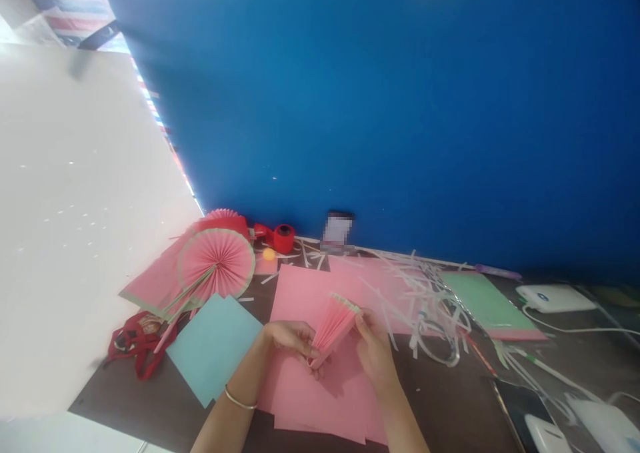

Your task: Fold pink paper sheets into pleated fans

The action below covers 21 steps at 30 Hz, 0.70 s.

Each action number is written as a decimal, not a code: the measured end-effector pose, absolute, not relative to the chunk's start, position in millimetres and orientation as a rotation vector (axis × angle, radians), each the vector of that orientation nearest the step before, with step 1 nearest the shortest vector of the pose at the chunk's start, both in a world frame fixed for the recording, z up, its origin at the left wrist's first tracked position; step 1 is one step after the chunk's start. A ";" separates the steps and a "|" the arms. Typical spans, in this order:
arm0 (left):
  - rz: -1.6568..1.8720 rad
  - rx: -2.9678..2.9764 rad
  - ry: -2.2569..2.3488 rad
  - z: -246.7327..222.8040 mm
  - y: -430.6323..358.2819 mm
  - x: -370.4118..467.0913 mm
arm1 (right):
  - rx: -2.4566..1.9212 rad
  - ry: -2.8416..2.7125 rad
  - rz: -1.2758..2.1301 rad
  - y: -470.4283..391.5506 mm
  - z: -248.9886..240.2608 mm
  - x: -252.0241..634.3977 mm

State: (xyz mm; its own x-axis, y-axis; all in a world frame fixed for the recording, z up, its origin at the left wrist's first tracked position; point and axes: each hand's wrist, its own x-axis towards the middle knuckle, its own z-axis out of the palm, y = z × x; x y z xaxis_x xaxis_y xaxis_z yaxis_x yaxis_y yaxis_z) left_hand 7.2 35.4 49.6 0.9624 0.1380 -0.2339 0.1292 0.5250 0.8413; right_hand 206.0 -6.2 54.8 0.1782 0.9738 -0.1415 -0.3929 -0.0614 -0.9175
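Note:
A pleated pink paper fan (334, 325) with a pale green edge is held partly spread over pink sheets (305, 293). My left hand (296, 343) pinches its narrow lower end. At its wide upper right edge, my right hand (371, 341) grips the folds between thumb and fingers. To the left stands a finished-looking round pink pleated fan (217, 264) with a pale green rim and sticks. Light blue sheets (215, 346) lie beside my left forearm.
Behind are red tape (283, 238) and an orange ball (269, 254). White paper strips (425, 293), a green pack (485, 303), a white power bank (555, 298) and a phone (520, 406) lie right. Red straps (143, 346) lie left; a blue panel (380, 106) rises behind.

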 end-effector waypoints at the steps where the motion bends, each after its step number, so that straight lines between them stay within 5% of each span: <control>1: 0.004 1.015 0.282 49.7 35.2 7.2 | -1.073 -0.724 1.294 -6.3 54.4 206.4; 21: -0.067 0.953 0.258 43.5 33.3 8.5 | -1.068 -0.776 1.374 -10.3 34.1 206.8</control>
